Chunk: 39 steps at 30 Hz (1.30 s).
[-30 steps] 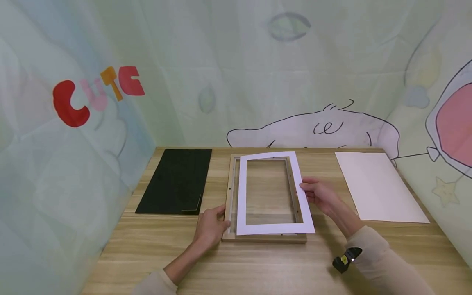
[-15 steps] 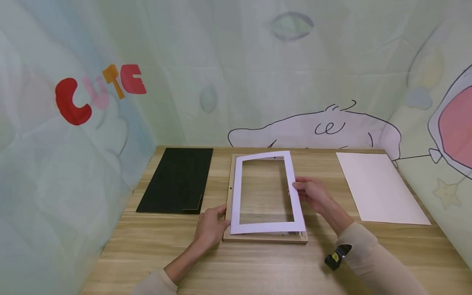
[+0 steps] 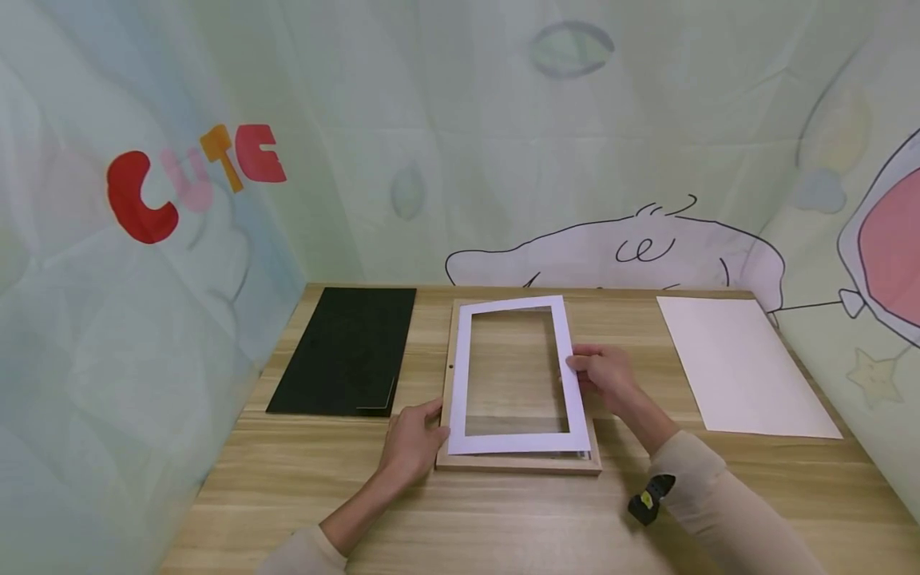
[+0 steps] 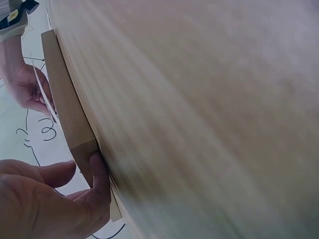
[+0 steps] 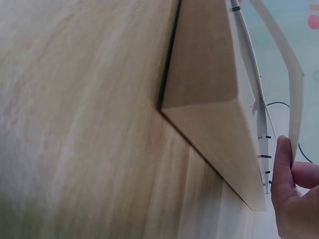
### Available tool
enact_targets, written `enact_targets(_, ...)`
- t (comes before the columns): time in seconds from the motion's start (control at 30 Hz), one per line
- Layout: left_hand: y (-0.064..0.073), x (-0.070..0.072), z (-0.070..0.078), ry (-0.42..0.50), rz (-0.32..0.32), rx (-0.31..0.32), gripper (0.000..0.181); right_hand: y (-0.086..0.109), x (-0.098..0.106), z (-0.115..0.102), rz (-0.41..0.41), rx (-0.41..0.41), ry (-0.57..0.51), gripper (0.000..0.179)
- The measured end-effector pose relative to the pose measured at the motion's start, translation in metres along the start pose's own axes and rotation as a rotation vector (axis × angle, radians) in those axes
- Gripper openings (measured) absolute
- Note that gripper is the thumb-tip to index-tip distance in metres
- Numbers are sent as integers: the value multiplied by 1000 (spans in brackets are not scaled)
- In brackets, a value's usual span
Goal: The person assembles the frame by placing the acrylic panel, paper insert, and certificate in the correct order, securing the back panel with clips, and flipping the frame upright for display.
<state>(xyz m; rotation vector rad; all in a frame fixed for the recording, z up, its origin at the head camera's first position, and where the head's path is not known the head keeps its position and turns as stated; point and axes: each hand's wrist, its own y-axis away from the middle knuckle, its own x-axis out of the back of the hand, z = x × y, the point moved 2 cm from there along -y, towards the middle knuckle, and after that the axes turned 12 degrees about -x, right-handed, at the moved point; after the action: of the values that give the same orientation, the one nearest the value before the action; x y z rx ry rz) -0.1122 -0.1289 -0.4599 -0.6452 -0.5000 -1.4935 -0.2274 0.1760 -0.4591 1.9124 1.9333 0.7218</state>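
Observation:
A light wooden picture frame (image 3: 517, 465) lies on the table with its recessed side up. Over it is a white picture mat (image 3: 513, 443) with a rectangular opening, its left edge down at the frame's left side. My right hand (image 3: 605, 377) pinches the mat's right edge between thumb and fingers. In the right wrist view the mat (image 5: 296, 99) stands raised and slightly bowed above the frame's side. My left hand (image 3: 411, 442) grips the frame near its front left corner; in the left wrist view a fingertip rests against the frame's outer side (image 4: 70, 99).
To the left lies a black backing board (image 3: 341, 343) with a thin cut line near its front right corner. A white sheet (image 3: 743, 363) lies at the right. A printed curtain (image 3: 366, 176) hangs right behind the wooden table's (image 3: 503, 527) far edge.
My right hand has moved left with the mat, bringing it from askew across the frame's right side to nearly lined up over the frame. The left hand has stayed at the frame's corner.

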Motion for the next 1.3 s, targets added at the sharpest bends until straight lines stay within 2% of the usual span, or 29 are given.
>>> enact_targets(0.3, 1, 1, 1, 21, -26, -2, 57, 2, -2, 0, 207, 109, 264, 18)
enact_targets(0.5, 1, 0, 1, 1, -24, 3, 59, -1, 1, -1, 296, 220, 516, 22)
enact_targets(0.63, 1, 0, 2, -9, -29, 8, 60, -4, 3, 0, 317, 265, 614, 25)
enact_targets(0.93, 1, -1, 3, -19, -31, 25, 60, -9, 1, 0, 317, 212, 650, 23)
enact_targets(1.1, 0, -2, 2, -12, -38, 41, 61, -9, 1, 0, 309, 213, 647, 23)
enact_targets(1.3, 0, -3, 1, -16, -22, 35, 61, -11, 15, 3, 250, 209, 560, 28)
